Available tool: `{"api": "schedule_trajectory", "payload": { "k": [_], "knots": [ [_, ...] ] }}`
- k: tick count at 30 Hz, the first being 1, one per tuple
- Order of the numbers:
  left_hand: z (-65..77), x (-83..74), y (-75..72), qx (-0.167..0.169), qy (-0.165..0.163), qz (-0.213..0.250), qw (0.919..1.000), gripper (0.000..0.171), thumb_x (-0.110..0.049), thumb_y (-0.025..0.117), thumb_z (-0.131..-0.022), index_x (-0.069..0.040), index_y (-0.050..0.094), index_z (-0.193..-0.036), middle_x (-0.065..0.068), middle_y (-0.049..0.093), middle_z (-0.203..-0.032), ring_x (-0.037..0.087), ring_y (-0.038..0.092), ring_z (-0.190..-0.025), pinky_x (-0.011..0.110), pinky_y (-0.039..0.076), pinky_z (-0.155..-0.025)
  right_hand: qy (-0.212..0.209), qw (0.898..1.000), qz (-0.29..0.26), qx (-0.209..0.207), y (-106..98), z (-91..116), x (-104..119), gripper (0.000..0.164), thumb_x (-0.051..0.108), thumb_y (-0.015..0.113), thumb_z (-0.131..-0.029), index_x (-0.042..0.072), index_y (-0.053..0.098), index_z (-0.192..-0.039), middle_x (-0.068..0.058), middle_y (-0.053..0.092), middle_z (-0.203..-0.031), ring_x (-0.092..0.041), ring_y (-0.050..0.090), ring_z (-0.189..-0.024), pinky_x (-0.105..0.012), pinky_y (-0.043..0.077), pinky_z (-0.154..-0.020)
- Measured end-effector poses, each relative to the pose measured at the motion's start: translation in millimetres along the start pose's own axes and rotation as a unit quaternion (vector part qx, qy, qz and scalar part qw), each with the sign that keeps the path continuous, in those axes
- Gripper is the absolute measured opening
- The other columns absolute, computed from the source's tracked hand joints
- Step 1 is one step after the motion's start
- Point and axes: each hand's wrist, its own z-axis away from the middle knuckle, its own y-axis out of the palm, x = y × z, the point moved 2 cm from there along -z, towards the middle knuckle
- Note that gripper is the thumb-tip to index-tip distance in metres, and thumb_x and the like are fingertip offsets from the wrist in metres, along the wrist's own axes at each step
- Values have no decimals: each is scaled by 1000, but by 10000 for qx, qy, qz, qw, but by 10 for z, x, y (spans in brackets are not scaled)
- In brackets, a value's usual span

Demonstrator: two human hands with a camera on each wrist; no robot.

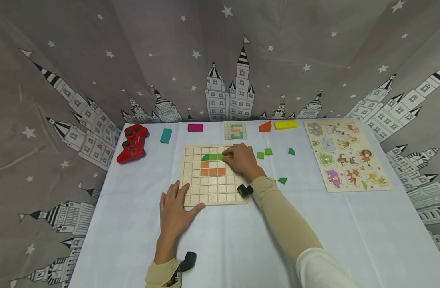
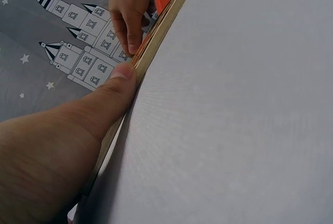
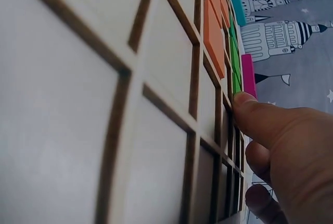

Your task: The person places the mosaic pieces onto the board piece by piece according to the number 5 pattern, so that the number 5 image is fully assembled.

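A wooden grid board (image 1: 214,196) lies on the table with orange square tiles (image 1: 213,172), green square tiles and a green quarter-round tile (image 1: 205,158) in its cells. At the right end of the green row, my right hand (image 1: 241,160) pinches a green square tile (image 1: 220,157) with thumb and fingertips. The right wrist view shows that thumb (image 3: 250,101) on the green tile's edge. My left hand (image 1: 174,212) rests at the board's near left corner, fingers spread. Its thumb (image 2: 122,73) lies against the board's wooden edge in the left wrist view.
Loose green tiles (image 1: 260,155) lie right of the board. Behind it are a small pattern card (image 1: 236,130) and teal, magenta, orange and yellow blocks (image 1: 286,125). A red game controller (image 1: 132,144) is at left, an animal puzzle board (image 1: 346,156) at right.
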Motion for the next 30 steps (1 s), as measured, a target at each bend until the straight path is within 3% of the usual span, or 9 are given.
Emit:
{"api": "schedule_trajectory", "payload": {
  "k": [5, 11, 19, 23, 30],
  "knots": [
    [-15, 2, 11, -72, 42, -2, 10000, 91, -61, 77, -80, -17, 45, -153, 18, 27, -167, 39, 15, -158, 62, 5, -127, -3, 10000, 4, -25, -17, 4, -1, 28, 41, 71, -95, 26, 78, -118, 3, 68, -90, -18, 53, -85, -41, 40, -83],
    [-16, 6, 10, -33, 48, -11, 10000, 92, -62, 76, -80, -17, 45, -154, 18, 26, -168, 38, 14, -158, 62, 4, -127, -24, 9999, -37, -104, -74, 51, -112, 24, 35, 68, -98, 23, 79, -116, 1, 72, -102, -21, 57, -92, -44, 43, -87],
    [-8, -11, 17, -50, 102, -8, 9999, 92, -62, 77, -80, -17, 45, -153, 18, 26, -168, 38, 14, -159, 61, 3, -127, 563, 9946, -796, -352, -419, 302, -730, 29, 26, 61, -101, 16, 72, -126, -5, 65, -100, -25, 54, -95, -44, 46, -92],
    [-2, -12, 9, -52, 88, -33, 9999, 92, -62, 76, -80, -17, 45, -154, 17, 26, -168, 37, 14, -159, 61, 4, -127, 754, 9923, -841, -501, -592, 401, -1058, 31, 24, 63, -101, 13, 70, -129, -10, 64, -100, -27, 54, -92, -45, 47, -87],
    [6, -13, 10, -61, 52, -37, 10000, 92, -62, 77, -80, -17, 45, -154, 18, 26, -168, 38, 14, -158, 61, 4, -127, 848, 9923, -882, -205, -658, 478, -1338, 38, 23, 69, -97, 12, 67, -133, -11, 64, -105, -27, 54, -91, -42, 46, -84]
  ]
}}
